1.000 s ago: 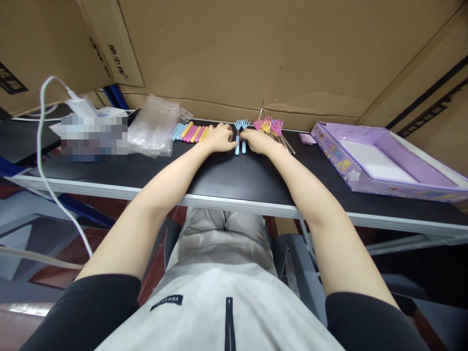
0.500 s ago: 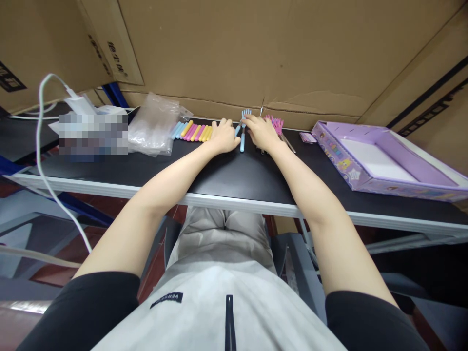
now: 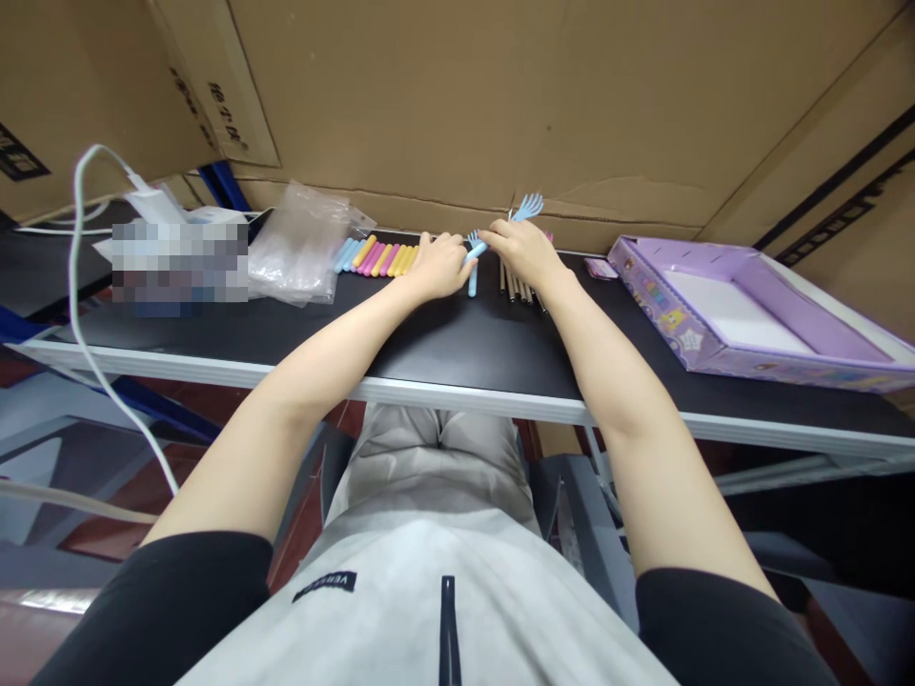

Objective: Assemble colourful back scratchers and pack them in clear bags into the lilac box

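A blue back scratcher with a claw-shaped head (image 3: 529, 207) slants up between my hands. My right hand (image 3: 525, 252) is closed around it, and the fingers hide its middle. Its blue handle (image 3: 476, 252) points toward my left hand (image 3: 437, 267), whose thumb and forefinger pinch the handle's end. Below the handle, a second blue back scratcher (image 3: 473, 278) lies on the table. Several metal rods (image 3: 516, 288) lie under my right hand, with a bit of pink showing behind it. Yellow, pink and blue handles (image 3: 386, 259) lie in a row left of my left hand.
Clear plastic bags (image 3: 296, 252) lie left of the handles, near a white plug and cable (image 3: 80, 286). A purple box tray (image 3: 690, 348) stands on the right, with a small pink card (image 3: 600, 269) beside it. Cardboard (image 3: 457, 114) walls the back of the black table (image 3: 457, 348).
My right hand has shifted slightly right, and a blue claw head now sticks up beyond it. The blue handle has tilted across between both hands. More metal rods show below the right hand.
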Tool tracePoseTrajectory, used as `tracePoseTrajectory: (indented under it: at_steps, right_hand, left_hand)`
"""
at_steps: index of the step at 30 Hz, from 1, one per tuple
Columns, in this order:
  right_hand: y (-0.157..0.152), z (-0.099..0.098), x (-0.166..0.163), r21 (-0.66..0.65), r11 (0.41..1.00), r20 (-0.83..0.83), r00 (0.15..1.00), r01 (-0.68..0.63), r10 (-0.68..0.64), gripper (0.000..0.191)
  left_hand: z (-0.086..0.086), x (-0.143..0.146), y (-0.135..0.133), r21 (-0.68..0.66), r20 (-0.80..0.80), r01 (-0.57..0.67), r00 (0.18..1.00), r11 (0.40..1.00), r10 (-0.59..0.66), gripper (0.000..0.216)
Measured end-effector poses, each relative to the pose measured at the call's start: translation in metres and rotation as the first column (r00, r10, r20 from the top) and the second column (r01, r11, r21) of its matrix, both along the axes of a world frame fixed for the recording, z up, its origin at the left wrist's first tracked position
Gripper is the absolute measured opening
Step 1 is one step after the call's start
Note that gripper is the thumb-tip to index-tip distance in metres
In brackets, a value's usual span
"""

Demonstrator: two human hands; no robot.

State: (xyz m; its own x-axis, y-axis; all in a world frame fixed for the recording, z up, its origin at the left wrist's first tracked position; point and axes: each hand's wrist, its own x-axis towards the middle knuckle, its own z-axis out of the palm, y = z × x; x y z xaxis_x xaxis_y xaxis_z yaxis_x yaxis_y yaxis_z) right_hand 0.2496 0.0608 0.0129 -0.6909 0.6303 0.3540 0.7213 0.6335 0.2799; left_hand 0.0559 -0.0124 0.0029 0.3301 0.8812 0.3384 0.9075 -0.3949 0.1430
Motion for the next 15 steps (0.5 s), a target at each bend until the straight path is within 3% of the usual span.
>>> tracePoseTrajectory:
  at_steps: [7,15]
  right_hand:
    - [0.007,0.003,0.009,-0.006,0.999,-0.014,0.999,-0.036,0.036,0.044]
    - [0.004,0.01,0.011,0.006,1.0,-0.065,0.998,-0.001,0.002,0.041]
  left_hand:
    - [0.016,0.007,-0.002,-0.105,0.065,-0.043,0.997,0.994,0.05,0.041]
    - [0.029,0.005,-0.003,-0.103,0.085,-0.054,0.994,0.993,0.063,0.037]
